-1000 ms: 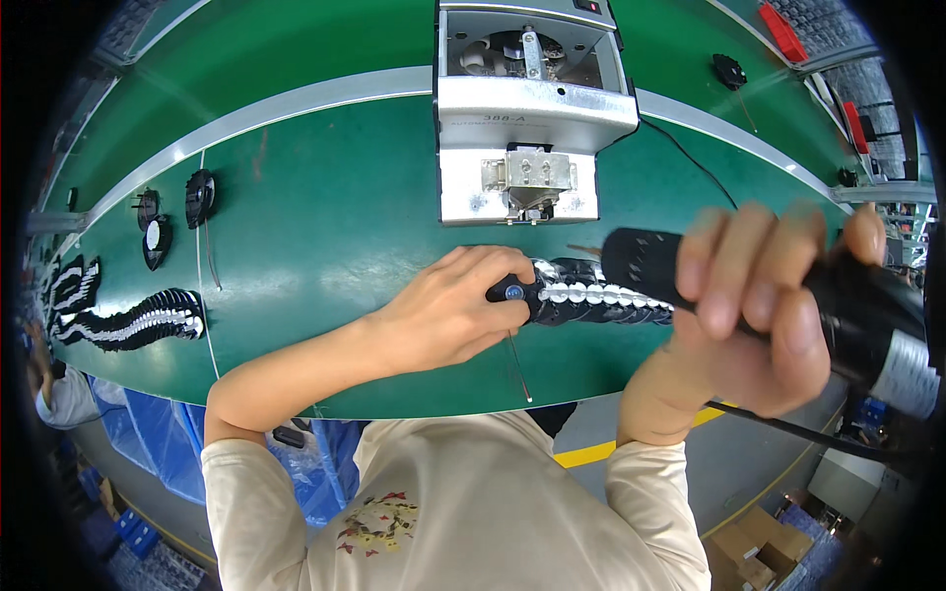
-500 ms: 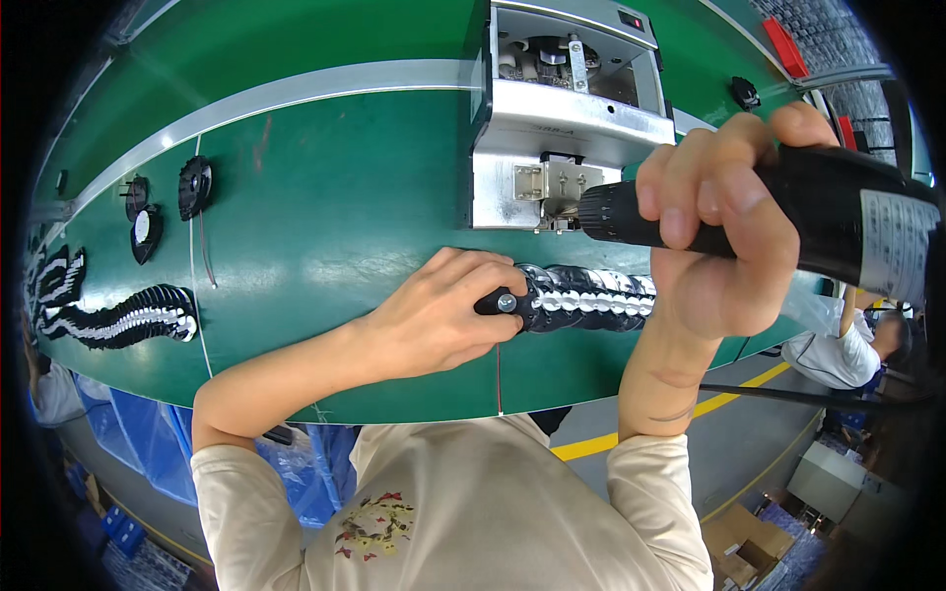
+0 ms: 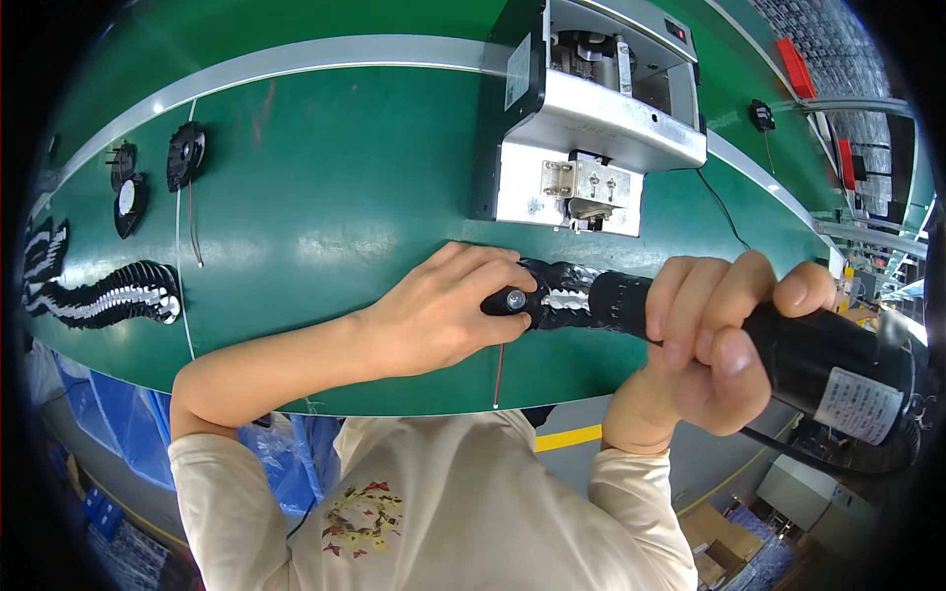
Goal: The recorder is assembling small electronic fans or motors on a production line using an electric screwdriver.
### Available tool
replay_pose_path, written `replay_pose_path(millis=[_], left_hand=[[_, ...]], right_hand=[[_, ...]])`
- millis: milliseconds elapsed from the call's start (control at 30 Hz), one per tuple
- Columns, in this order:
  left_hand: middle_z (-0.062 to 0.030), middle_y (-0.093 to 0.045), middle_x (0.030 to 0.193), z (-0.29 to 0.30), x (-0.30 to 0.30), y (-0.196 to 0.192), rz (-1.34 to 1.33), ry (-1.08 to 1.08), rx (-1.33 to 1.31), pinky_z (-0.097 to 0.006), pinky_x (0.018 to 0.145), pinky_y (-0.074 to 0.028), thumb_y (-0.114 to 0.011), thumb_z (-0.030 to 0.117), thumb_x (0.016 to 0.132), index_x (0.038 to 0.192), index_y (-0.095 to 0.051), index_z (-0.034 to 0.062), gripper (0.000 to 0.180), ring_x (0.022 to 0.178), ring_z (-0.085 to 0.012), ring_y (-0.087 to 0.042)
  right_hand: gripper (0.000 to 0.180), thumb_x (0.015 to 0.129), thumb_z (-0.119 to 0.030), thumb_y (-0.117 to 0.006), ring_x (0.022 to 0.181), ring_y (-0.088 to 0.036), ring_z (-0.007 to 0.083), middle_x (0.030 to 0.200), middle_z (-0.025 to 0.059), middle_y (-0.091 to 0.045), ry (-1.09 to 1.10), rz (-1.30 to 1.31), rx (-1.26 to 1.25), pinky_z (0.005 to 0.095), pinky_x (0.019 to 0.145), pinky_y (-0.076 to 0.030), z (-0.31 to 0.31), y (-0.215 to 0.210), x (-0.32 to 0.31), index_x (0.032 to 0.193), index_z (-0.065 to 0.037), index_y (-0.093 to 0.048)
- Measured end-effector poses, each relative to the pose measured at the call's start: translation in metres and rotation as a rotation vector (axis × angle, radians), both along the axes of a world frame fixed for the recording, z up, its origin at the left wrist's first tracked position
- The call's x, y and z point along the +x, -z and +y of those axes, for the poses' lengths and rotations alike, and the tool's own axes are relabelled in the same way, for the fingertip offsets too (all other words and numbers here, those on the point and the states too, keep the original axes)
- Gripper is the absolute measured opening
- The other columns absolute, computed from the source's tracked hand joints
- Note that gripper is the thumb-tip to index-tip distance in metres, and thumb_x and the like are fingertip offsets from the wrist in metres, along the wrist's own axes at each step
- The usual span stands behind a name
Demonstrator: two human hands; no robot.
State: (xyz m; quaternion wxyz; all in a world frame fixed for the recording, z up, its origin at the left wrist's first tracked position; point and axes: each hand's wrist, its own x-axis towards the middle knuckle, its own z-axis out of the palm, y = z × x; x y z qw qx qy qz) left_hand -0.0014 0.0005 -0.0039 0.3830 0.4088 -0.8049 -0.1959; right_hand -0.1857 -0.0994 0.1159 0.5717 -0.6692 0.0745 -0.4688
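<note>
Black part (image 3: 552, 295): on green worktop (image 3: 325, 227), half hidden by both hands.
Left hand (image 3: 439, 310): fingers pinch its left end.
Right hand (image 3: 705, 340): fingers clenched round power screwdriver (image 3: 788, 350), tip hidden.

The counter (image 3: 325, 217) is smooth green matting with a soft sheen. On it, the machine (image 3: 591, 128) is brushed bare metal. Just below the machine, the black power screwdriver (image 3: 788, 345) looks like glossy plastic with a paper label; beside it, the black plastic fan stack (image 3: 562, 291) glints.
</note>
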Motion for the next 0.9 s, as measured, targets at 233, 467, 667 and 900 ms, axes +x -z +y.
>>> replay_pose_path(millis=[233, 467, 667, 900], left_hand=[[-0.0096, -0.061, 0.115, -0.001, 0.002, 0.0, 0.026, 0.012, 0.001, -0.044, 0.091, -0.048, -0.076, 0.014, 0.076, 0.094, -0.075, 0.0125, 0.018, 0.116, -0.0331, -0.059], [-0.009, -0.062, 0.112, 0.0, -0.002, 0.0, 0.042, -0.032, 0.018, -0.043, 0.088, -0.05, -0.077, 0.013, 0.077, 0.086, -0.075, 0.0107, 0.01, 0.114, -0.0318, -0.061], [-0.0093, -0.061, 0.113, 0.001, -0.002, 0.001, 0.051, -0.038, 0.021, -0.043, 0.087, -0.051, -0.077, 0.012, 0.077, 0.086, -0.075, 0.01, 0.01, 0.113, -0.0313, -0.061], [-0.0093, -0.06, 0.115, 0.0, -0.001, -0.003, 0.056, -0.04, 0.047, -0.042, 0.087, -0.052, -0.077, 0.012, 0.076, 0.089, -0.075, 0.0103, 0.013, 0.112, -0.0304, -0.062]], right_hand=[[0.041, 0.086, -0.001, -0.055, 0.049, -0.045, 0.0143, 0.07, 0.0046, -0.047, 0.16, 0.014, 0.129, 0.0339, 0.053, -0.043, 0.019, 0.013, 0.006, 0.124, -0.006, -0.042], [0.042, 0.085, -0.001, -0.054, 0.049, -0.046, 0.0144, 0.07, 0.0046, -0.048, 0.137, 0.016, 0.122, 0.0338, 0.053, -0.043, 0.017, 0.013, 0.003, 0.125, -0.007, -0.042], [0.043, 0.086, -0.001, -0.055, 0.05, -0.047, 0.0145, 0.071, 0.0047, -0.048, 0.126, 0.011, 0.128, 0.0338, 0.054, -0.044, 0.017, 0.013, 0.001, 0.126, -0.008, -0.042], [0.043, 0.085, -0.001, -0.056, 0.05, -0.048, 0.0149, 0.071, 0.0048, -0.049, 0.075, 0.0, 0.115, 0.0336, 0.054, -0.044, 0.014, 0.015, 0.003, 0.126, -0.008, -0.042]])
